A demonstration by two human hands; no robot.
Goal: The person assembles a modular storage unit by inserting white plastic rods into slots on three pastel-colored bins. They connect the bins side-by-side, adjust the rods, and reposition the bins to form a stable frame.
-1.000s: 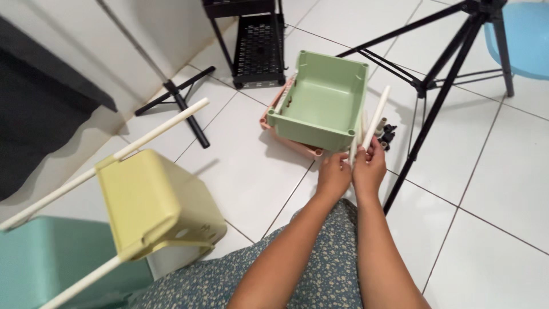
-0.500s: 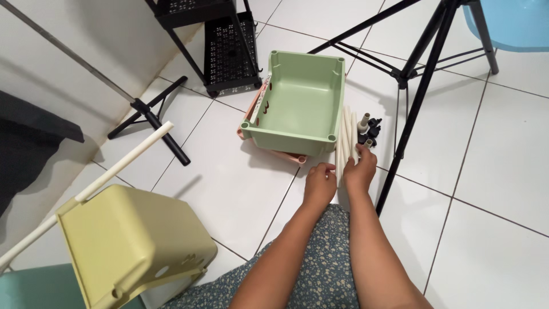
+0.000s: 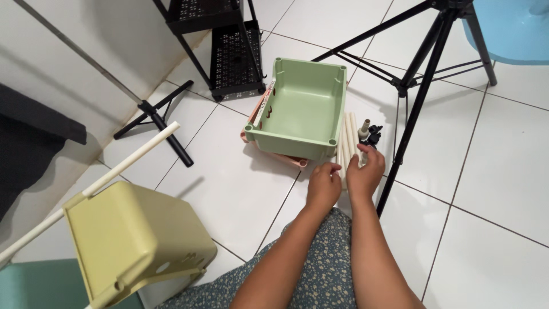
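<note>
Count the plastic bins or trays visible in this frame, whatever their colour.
3, perhaps more hidden. A green bin sits on the floor, open side up. A pink tray lies under it, mostly covered. A yellow-green bin is tipped at lower left, mounted on white poles.

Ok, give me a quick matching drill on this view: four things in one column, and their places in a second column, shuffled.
Things:
1. green bin
2. white tubes
3. yellow bin
4. black rack

Places:
a. tipped over at lower left, a white tube through it
b. on the floor just right of the green bin, at both hands
c. standing by the wall, top of view
d. open side up, resting on a pink bin

Pairs: 1-d, 2-b, 3-a, 4-c
</note>
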